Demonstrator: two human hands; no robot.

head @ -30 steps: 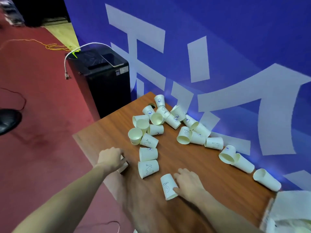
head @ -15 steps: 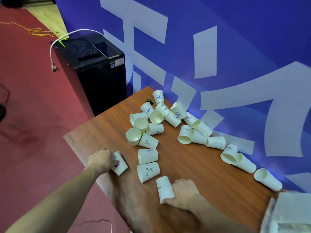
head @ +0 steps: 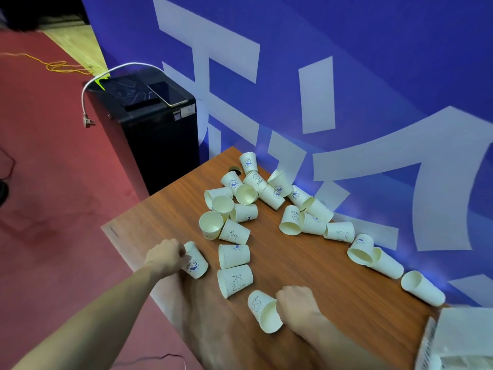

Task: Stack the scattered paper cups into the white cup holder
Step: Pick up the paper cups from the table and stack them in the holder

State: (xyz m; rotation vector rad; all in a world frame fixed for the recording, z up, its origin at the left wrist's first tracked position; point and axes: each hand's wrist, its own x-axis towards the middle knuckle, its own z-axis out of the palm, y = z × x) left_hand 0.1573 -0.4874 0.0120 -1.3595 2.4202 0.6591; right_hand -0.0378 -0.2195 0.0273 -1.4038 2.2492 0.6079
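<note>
Red carpet floor (head: pixel 53 182) on the left, blue backdrop (head: pixel 373 76) with big white strokes behind, brown wood-grain desk (head: pixel 165 209) in the middle.

Far left: orange cable (head: pixel 61 65) coiled on the floor. Black cabinet (head: pixel 149 134) stands beside the desk's far left corner; a phone (head: pixel 166 93) lies on top, and a white cable (head: pixel 106 76) arcs over the top, its plug hanging off the left side.

Left hand (head: pixel 164 256) sits at the near left edge of the desk, fingers curled onto the base end of a small cup (head: pixel 196 261) that lies on its side with a blue logo facing up. Holding it.

Just right of that: two cups on their sides, one (head: pixel 234 256) behind the other (head: pixel 235 280); the nearer one has a drawn figure. Behind them, a loose pile of paper cups (head: pixel 240 198), most tipped over, a few showing open mouths, running to the far edge of the desk by the backdrop.

Right hand (head: pixel 296 305) near the centre front, fingers wrapped round the side of a tipped cup (head: pixel 264 311), mouth pointing toward the camera. Gripping it.

Further right: a second cluster of cups (head: pixel 312 220), then a trail of lying cups (head: pixel 373 257) along the backdrop to the last one (head: pixel 422 288) near the desk's right end.

Bottom right corner: white cup holder (head: pixel 458 340), partly cut off by the frame; can't tell what's inside.
</note>
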